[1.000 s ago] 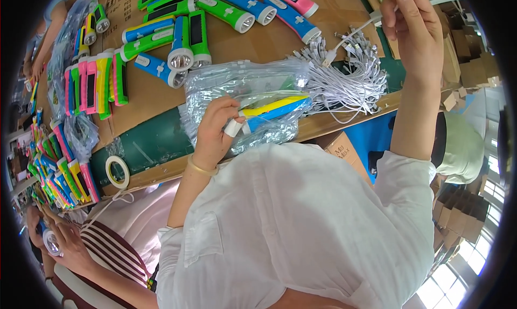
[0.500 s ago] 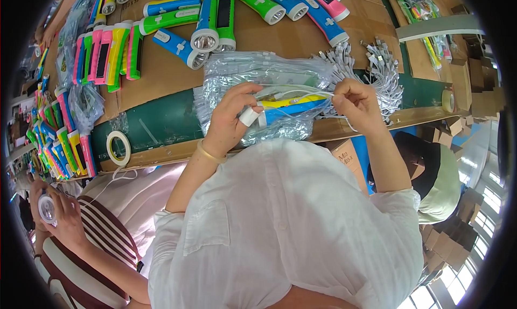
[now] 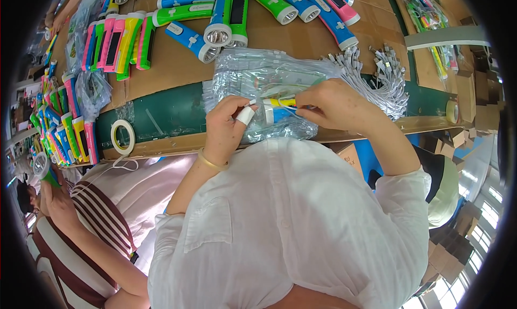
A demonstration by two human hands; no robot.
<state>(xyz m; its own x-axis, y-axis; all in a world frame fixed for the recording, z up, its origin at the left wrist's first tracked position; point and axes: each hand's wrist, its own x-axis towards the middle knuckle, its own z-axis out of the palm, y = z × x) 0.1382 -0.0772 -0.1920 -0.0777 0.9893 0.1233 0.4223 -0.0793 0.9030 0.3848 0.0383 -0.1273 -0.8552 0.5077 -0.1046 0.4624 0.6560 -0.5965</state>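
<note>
A blue and yellow flashlight lies across a stack of clear plastic bags in front of me. My left hand, with white wrapping on the thumb and a band at the wrist, pinches the flashlight's pale left end. Over the flashlight comes my right hand, thumb and fingers closed on a white cable that loops along its top. The right hand covers the flashlight's right part. Whether the flashlight is inside a bag, I cannot tell.
Bundled white cables lie to the right. Several colourful flashlights cover the cardboard at the back; more are heaped at far left. A tape roll rests near the table edge. At left, a co-worker's hand holds a flashlight.
My right hand has moved left along the flashlight, drawing the cable in closer to it. My left hand stays at the flashlight's end. The view has shifted slightly.
</note>
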